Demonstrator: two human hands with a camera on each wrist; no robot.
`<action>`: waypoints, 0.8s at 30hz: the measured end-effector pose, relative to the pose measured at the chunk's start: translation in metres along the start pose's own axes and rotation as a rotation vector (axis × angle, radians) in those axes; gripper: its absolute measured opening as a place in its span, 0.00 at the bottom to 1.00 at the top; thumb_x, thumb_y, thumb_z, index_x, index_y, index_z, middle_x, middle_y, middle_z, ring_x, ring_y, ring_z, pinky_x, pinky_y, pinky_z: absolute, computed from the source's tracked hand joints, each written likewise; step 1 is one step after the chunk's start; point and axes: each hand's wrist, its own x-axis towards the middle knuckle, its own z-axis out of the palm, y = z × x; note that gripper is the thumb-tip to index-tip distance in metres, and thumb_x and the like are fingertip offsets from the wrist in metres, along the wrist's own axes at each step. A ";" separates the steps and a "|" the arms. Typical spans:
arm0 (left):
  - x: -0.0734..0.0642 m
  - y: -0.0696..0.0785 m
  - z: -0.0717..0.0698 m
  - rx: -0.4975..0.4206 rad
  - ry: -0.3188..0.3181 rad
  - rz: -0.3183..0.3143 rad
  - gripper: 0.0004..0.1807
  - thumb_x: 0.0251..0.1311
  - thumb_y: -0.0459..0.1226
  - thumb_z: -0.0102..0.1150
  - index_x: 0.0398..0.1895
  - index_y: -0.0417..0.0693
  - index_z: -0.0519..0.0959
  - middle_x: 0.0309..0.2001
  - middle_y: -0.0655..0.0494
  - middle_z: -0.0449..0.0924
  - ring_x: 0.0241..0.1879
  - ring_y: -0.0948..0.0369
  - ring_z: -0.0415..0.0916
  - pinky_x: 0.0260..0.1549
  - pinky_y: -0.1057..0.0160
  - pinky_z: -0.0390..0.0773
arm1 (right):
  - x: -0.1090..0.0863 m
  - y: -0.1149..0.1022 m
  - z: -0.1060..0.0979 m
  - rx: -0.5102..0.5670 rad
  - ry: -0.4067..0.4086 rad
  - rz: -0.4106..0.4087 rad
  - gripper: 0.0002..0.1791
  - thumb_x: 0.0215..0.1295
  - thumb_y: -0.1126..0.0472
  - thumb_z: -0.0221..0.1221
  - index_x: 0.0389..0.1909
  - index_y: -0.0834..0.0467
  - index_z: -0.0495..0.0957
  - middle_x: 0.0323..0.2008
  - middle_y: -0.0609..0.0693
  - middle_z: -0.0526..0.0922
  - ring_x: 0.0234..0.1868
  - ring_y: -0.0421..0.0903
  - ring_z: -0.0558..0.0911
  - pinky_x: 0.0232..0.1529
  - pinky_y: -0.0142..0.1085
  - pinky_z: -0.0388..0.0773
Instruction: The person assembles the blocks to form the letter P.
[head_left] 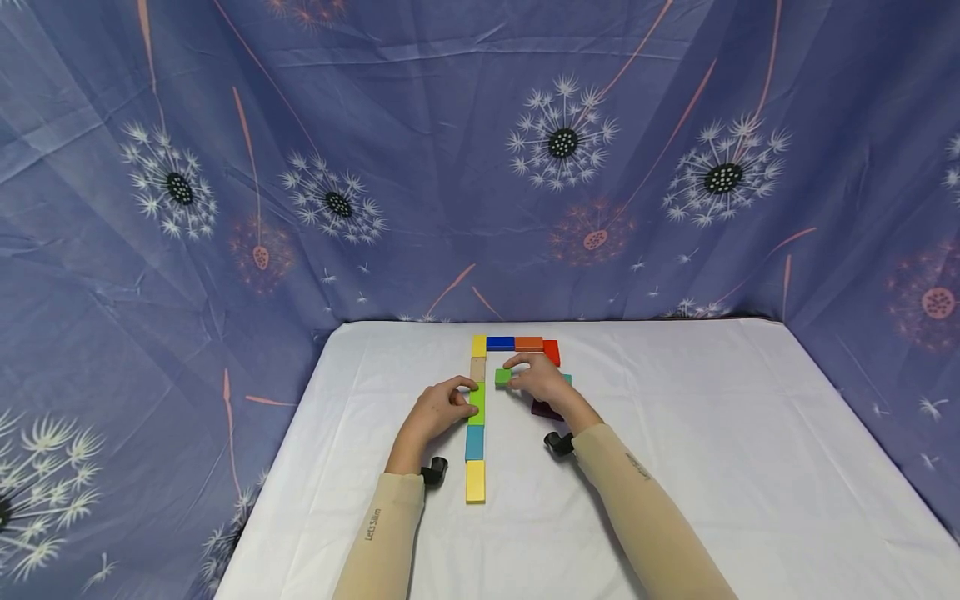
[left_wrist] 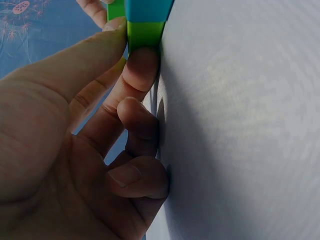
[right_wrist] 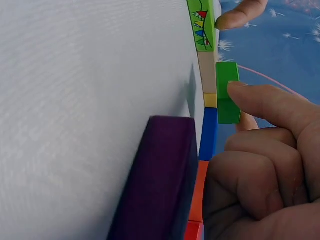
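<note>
My right hand (head_left: 542,379) pinches a small green block (head_left: 502,377) between thumb and forefinger, its other fingers folded in, as the right wrist view shows. That block is held just right of the column of blocks, above the table. My left hand (head_left: 441,408) has thumb and forefinger on a light green block (head_left: 477,404) in the column, gripping it from the left. Below it in the column lie a light blue block (head_left: 475,442) and a yellow block (head_left: 476,482). Beyond it lies a plain wooden block (head_left: 477,369). A dark purple block (right_wrist: 155,175) stands close by my right hand.
Along the back run another yellow block (head_left: 479,346), a blue block (head_left: 500,343), an orange block (head_left: 528,343) and a red block (head_left: 552,352). My right hand partly covers a teal block (head_left: 567,379). A white cloth (head_left: 720,442) covers the table; patterned curtains hang around it.
</note>
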 end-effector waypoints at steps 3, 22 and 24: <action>0.000 0.000 0.000 -0.001 -0.001 0.003 0.20 0.64 0.42 0.74 0.59 0.59 0.83 0.30 0.62 0.83 0.29 0.61 0.75 0.40 0.59 0.72 | 0.003 0.000 0.002 -0.009 -0.009 0.002 0.19 0.63 0.64 0.69 0.55 0.52 0.86 0.66 0.57 0.79 0.41 0.49 0.74 0.44 0.40 0.71; 0.000 0.000 0.000 0.017 0.003 0.015 0.20 0.65 0.42 0.73 0.60 0.58 0.83 0.29 0.62 0.83 0.28 0.62 0.75 0.40 0.59 0.73 | 0.010 -0.007 0.015 -0.129 -0.012 -0.006 0.17 0.60 0.65 0.72 0.51 0.53 0.88 0.68 0.58 0.80 0.46 0.50 0.75 0.46 0.39 0.72; 0.001 0.000 0.000 0.021 0.006 0.013 0.20 0.65 0.42 0.73 0.59 0.58 0.83 0.29 0.61 0.83 0.28 0.62 0.75 0.40 0.59 0.73 | 0.010 -0.009 0.017 -0.146 -0.011 -0.006 0.17 0.61 0.64 0.72 0.51 0.53 0.89 0.68 0.57 0.80 0.45 0.50 0.76 0.46 0.40 0.74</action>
